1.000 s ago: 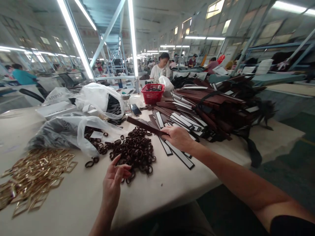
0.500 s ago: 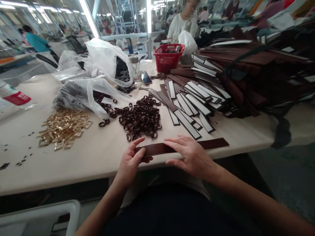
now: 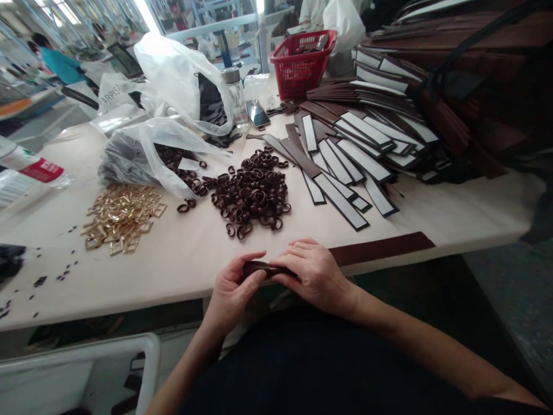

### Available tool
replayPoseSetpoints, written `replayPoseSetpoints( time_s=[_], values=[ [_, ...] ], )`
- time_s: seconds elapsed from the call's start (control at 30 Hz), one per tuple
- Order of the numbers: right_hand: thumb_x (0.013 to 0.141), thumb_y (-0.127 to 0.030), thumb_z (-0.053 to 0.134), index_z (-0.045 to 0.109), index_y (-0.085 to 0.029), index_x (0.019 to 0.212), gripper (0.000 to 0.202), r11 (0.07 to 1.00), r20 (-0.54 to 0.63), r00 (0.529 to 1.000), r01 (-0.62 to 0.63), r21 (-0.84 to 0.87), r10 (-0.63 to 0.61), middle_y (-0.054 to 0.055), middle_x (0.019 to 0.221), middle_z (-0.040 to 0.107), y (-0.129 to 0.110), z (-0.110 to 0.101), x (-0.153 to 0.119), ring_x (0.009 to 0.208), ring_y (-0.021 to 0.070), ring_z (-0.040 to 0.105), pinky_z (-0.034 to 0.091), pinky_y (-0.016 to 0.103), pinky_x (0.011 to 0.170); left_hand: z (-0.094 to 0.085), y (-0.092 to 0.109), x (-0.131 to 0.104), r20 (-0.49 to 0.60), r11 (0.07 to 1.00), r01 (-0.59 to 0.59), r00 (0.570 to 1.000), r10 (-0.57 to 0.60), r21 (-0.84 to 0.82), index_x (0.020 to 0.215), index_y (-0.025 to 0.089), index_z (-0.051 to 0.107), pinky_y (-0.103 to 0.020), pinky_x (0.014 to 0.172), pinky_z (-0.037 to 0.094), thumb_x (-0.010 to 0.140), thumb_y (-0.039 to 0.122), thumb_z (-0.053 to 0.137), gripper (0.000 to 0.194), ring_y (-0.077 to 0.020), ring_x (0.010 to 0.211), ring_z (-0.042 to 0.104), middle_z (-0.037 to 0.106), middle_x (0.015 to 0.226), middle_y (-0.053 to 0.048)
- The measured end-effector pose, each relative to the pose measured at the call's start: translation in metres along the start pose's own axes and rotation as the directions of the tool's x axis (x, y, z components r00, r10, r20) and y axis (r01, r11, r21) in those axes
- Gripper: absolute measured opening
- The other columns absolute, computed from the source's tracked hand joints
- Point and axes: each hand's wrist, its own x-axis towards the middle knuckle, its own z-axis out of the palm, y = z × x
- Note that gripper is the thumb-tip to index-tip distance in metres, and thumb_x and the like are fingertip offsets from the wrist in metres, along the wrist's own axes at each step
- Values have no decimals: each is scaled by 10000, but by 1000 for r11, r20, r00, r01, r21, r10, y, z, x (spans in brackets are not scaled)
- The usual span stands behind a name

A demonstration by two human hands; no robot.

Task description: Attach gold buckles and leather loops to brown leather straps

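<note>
A dark brown leather strap [image 3: 384, 248] lies along the table's front edge, its right end flat on the cloth. My left hand [image 3: 235, 288] grips the strap's left end between thumb and fingers. Close beside it, my right hand [image 3: 313, 274] pinches the same strap, thumb below and fingers on top. Between the two hands the strap looks turned edge-on or bent; my fingers hide part of it. Just beyond the hands sits a heap of small brown leather loops [image 3: 253, 193]. Left of that lies a pile of gold rectangular rings [image 3: 121, 216].
Brown strips with white backing [image 3: 341, 161] fan out at right, below a tall stack of brown pieces [image 3: 475, 52]. Behind stand a red basket [image 3: 300, 69], a glass jar [image 3: 237, 98], a phone [image 3: 258, 113] and plastic bags [image 3: 173, 75]. A white bin [image 3: 149, 351] is below left.
My right hand has closed from lying over the strap to pinching it, nearer my left hand. The strap between them has gone from flat to edge-on. The view has tilted down.
</note>
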Motion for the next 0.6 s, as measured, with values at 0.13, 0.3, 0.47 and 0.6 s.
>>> replayPoseSetpoints(
  time_s=[0.13, 0.3, 0.47, 0.6],
  values=[
    [996, -278, 541, 664, -161, 860, 217, 989, 18, 1000, 21, -147, -18, 38, 750, 685, -4, -1, -2, 727, 175, 608, 421, 328, 767, -3, 3, 0, 42, 904, -222, 974, 222, 365, 982, 255, 781, -346, 890, 543, 857, 293, 703, 151, -219, 975, 680, 743, 1054, -64],
    [1001, -249, 518, 674, -157, 845, 240, 983, 67, 998, 31, -182, -19, 31, 720, 655, -9, 0, -8, 708, 177, 586, 402, 339, 759, 0, -3, 2, 90, 691, -453, 865, 494, 563, 947, 298, 792, -419, 950, 526, 863, 256, 702, 130, -242, 1029, 664, 755, 971, -54],
    [992, -237, 533, 676, -165, 879, 196, 990, 78, 997, 5, -141, 6, 25, 735, 663, -7, -4, -13, 699, 174, 592, 398, 340, 739, 0, 1, -3, 125, 791, -473, 877, 464, 387, 886, 250, 772, -404, 923, 526, 882, 254, 682, 90, -221, 897, 686, 755, 858, -55],
    [984, -237, 536, 668, -176, 875, 182, 961, -6, 996, -91, -262, 93, 32, 726, 677, 1, -18, -20, 687, 185, 606, 413, 348, 719, -22, 12, -5, 387, 960, -264, 898, 209, 94, 760, 212, 756, -384, 835, 546, 979, 482, 471, 449, -236, 827, 686, 733, 802, -109]
  ],
)
